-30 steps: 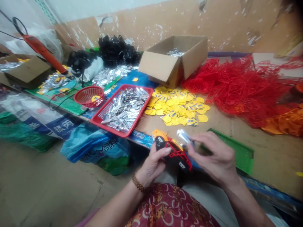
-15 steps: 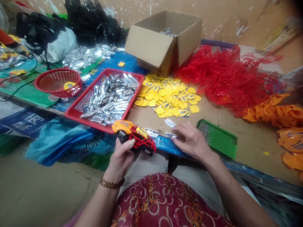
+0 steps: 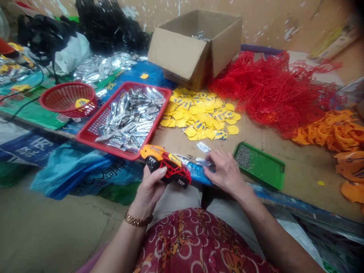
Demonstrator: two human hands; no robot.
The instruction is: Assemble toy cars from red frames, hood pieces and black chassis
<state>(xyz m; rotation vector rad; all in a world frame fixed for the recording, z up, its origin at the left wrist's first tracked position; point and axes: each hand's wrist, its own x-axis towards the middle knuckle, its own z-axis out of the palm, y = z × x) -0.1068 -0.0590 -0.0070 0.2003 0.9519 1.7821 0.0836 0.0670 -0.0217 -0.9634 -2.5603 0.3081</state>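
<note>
Left hand (image 3: 149,191) curled round a toy car (image 3: 165,165), right hand (image 3: 226,170) down at silver foil strips (image 3: 203,162) on the worktop (image 3: 298,178)!

The car sits in the left palm just above the lap, its orange body, red cage and yellow tag all on, and those left fingers wrap its underside. The right fingers bend over the strips, maybe pinching one, though they hide it from this view. Plenty waits around them: yellow tags (image 3: 196,113) in a loose pile, a tangle of red frames (image 3: 264,94), orange shells (image 3: 335,132), and a red tray (image 3: 139,86) heaped with foil packets (image 3: 131,117).
</note>
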